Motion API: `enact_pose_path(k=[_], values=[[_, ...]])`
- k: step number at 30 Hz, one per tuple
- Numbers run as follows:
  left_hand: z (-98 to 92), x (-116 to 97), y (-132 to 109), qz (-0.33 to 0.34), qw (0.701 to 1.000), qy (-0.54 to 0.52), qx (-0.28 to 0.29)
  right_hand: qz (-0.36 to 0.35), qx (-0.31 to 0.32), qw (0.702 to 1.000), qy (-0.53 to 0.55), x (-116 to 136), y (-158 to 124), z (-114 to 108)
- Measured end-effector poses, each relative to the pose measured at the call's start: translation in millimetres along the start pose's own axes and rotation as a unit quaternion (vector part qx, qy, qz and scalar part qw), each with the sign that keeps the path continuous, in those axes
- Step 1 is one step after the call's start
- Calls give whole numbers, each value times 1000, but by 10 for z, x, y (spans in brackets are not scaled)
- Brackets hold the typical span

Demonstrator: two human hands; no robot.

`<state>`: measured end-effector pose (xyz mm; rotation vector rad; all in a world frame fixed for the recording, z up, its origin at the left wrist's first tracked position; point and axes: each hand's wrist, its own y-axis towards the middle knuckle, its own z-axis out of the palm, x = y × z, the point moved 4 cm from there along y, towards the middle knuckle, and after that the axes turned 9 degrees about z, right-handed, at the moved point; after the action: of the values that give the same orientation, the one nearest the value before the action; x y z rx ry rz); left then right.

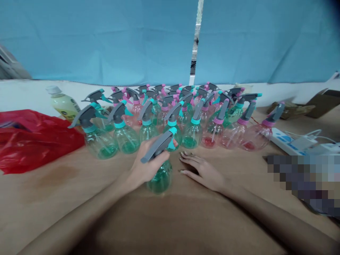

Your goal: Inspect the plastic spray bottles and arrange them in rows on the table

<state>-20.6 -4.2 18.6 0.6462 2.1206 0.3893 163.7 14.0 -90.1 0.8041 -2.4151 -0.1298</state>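
Observation:
My left hand [147,164] is wrapped round the neck of a green spray bottle [159,180] with a grey and turquoise trigger head. The bottle is near the middle of the table, in front of a row of others; its neck is hidden behind my fingers. To its right, my right hand [203,170] rests low over the tabletop with its fingers stretched out, apart from any bottle. Just beyond my hands stand a green spray bottle [191,136] with a turquoise collar and a pink spray bottle [211,134] with a pink collar.
Several more green and pink spray bottles [126,140] fill the back of the table [148,223]. At left lie a red plastic bag [39,138] and a drink bottle [62,102]. A white power strip [287,141] with plugs sits at right, near a brown box [325,102].

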Motion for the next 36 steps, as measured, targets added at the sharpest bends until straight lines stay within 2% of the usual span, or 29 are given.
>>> enact_pose_path(k=[6, 14, 18, 29, 36], values=[[-25, -30, 19, 27, 999, 9, 14, 5, 7, 1000, -8, 8, 1, -5], [-2, -39, 1, 20, 999, -39, 22, 6, 2, 1000, -10, 4, 2, -1], [-11, -21, -9, 8, 999, -36, 4, 5, 6, 1000, -13, 1, 1, 8], [68, 12, -28, -28, 991, -134, 11, 7, 14, 1000, -24, -4, 4, 14], [78, -47, 5, -4, 984, -176, 27, 5, 8, 1000, -22, 8, 5, -1]])
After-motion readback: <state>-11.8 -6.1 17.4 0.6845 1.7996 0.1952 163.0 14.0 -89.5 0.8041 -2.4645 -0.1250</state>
